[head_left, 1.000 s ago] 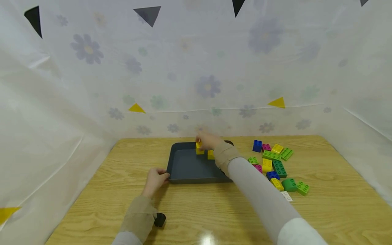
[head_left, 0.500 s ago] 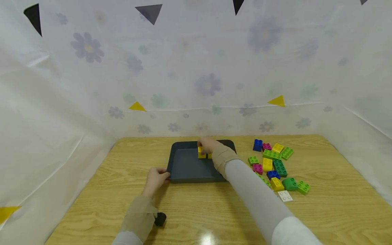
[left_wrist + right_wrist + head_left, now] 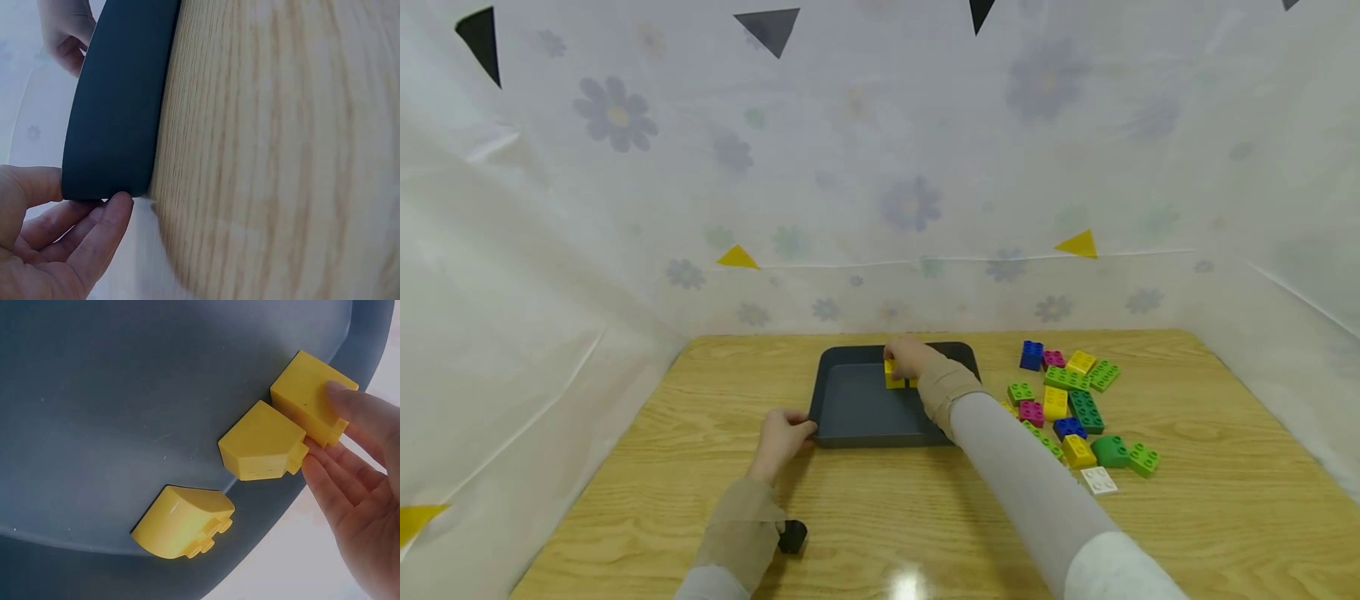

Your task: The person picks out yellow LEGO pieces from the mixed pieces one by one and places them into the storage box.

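A dark grey tray (image 3: 865, 408) lies on the wooden table. My left hand (image 3: 781, 443) pinches its near left corner, with the thumb at the rim and the fingertips against the outer wall in the left wrist view. Inside the tray, my right hand (image 3: 912, 358) holds a yellow toy building block (image 3: 306, 394) between thumb and fingers. Close beside it stands a second yellow block (image 3: 262, 440) with a slanted side, the fingertips right at its stud. A third yellow block (image 3: 178, 519), with a curved side, sits farther along the tray wall. In the head view my right hand and sleeve cover part of these blocks.
Right of the tray lie several loose toy blocks, among them a blue block (image 3: 1032, 355), a dark green block (image 3: 1086, 411) and a white flat block (image 3: 1098, 481). A black object (image 3: 792, 537) is at my left wrist. A patterned white sheet (image 3: 865, 167) hangs behind the table.
My right hand has brought the yellow block slightly nearer and right, beside another yellow block, then stayed almost still. My left hand keeps its hold on the tray corner.
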Demonstrator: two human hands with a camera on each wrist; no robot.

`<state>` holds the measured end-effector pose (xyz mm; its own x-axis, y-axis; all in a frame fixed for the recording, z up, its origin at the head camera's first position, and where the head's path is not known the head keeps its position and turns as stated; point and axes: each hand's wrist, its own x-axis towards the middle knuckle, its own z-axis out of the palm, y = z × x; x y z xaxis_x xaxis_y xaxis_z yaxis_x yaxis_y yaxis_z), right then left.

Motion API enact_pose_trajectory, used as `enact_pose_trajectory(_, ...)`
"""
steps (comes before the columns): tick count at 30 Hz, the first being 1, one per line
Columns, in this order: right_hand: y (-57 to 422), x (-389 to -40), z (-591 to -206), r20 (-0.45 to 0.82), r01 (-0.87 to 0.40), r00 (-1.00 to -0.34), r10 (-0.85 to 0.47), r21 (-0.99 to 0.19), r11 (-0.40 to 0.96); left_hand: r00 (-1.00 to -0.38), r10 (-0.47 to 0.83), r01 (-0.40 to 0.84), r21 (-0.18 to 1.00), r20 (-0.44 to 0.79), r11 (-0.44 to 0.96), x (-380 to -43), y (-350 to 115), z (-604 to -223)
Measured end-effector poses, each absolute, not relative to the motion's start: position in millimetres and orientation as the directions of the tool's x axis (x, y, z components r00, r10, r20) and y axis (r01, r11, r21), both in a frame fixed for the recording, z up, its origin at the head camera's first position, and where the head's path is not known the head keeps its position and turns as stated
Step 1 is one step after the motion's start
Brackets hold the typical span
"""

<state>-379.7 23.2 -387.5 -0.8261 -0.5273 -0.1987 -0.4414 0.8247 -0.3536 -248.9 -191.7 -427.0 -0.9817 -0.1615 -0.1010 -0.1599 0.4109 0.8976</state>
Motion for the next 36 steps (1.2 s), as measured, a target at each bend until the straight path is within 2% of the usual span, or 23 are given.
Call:
enact_pose_trajectory(16, 25, -375, -378, -0.248, -0.396, -0.822, -0.513, -0.398, 0.827, -0.98, -0.163, -0.17, 0.901, -0.113, 0.4, -248, -190, -421)
enact_pose_trajectory(20, 28, -377, -371, -0.257, -0.429, -0.804, -0.536, -0.372, 0.823, -0.979, -0.167, -0.179, 0.899, -0.121, 0.399, -248, -189, -419)
enact_pose_trajectory(29, 43, -381, -337, -0.092, -0.597, -0.762, -0.641, -0.285, 0.75, -0.979, -0.165, -0.179, 0.902, -0.122, 0.394, -249, -189, -419)
enact_pose_trajectory(36, 69, -379, -314, -0.019, -0.627, -0.759, -0.651, -0.251, 0.738, -0.979, -0.164, -0.178, 0.893, -0.119, 0.413, -250, -188, -419)
